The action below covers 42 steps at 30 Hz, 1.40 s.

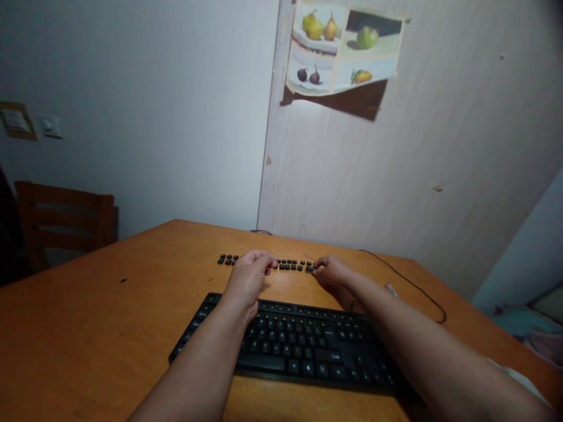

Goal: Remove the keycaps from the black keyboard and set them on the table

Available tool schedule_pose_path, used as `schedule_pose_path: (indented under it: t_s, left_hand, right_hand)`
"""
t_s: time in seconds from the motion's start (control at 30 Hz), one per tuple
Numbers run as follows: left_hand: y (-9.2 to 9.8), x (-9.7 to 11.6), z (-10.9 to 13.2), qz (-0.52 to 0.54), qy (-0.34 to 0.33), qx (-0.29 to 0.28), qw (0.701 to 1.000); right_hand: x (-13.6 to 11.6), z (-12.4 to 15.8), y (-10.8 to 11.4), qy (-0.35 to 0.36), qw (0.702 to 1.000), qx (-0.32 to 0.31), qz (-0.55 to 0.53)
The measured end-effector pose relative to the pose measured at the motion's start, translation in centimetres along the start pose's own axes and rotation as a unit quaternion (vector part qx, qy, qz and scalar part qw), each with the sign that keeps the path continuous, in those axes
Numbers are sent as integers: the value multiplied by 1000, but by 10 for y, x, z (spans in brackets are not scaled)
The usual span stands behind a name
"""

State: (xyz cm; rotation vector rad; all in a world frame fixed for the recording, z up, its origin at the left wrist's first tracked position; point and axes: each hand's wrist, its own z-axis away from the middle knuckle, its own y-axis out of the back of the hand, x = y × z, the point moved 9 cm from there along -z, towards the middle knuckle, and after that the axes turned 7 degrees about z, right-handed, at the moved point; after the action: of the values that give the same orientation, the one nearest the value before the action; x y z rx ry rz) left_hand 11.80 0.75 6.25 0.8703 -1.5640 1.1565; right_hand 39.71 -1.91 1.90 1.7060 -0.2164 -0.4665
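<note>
A black keyboard (285,343) lies on the wooden table, below and between my forearms. Along its upper rows, small pale stems show where no keycaps sit. Beyond it, loose black keycaps (288,264) stand in two rows. My left hand (251,275) reaches over the keyboard, its thumb and fingers pinched together beside the middle of these rows; whatever is between the fingertips is hidden. At the right end of the rows, my right hand (331,272) has its fingertips closed on a wide keycap (310,269), which rests at table level.
A black cable (413,278) curves across the table's (88,316) right side. A small dark piece (124,281) lies at the left. Behind the table rise a wall and a panel with a fruit picture (345,50). A wooden chair (65,217) stands at the left.
</note>
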Motion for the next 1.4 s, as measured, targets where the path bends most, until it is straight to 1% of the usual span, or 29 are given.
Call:
schedule_pose_path:
  t_s: [0.37, 0.63, 0.8, 0.97, 1.07, 1.2, 1.3, 1.4]
  left_hand:
    - [-4, 6, 10, 2, -4, -2, 1000]
    - [-4, 5, 9, 7, -11, 1, 1000]
    - [-3, 6, 9, 14, -16, 7, 1000]
    - [-1, 1, 5, 11, -8, 7, 1000]
    - [0, -2, 0, 10, -8, -1, 1000]
    - [1, -1, -2, 13, -21, -1, 1000]
    - [0, 0, -2, 13, -22, -2, 1000]
    - [-1, 1, -1, 18, -20, 0, 1000]
  right_hand:
    - [2, -7, -8, 7, 1000, -19, 3]
    - [-2, -6, -9, 10, 1000, -27, -4]
    - [-2, -8, -10, 12, 1000, -23, -16]
    - [1, -5, -6, 5, 999, -4, -47]
    - [3, -2, 3, -5, 997, 18, -80]
    - [8, 8, 26, -22, 987, 58, -150]
    - [16, 23, 47, -42, 970, 84, -222]
    - [26, 43, 62, -70, 946, 102, -301]
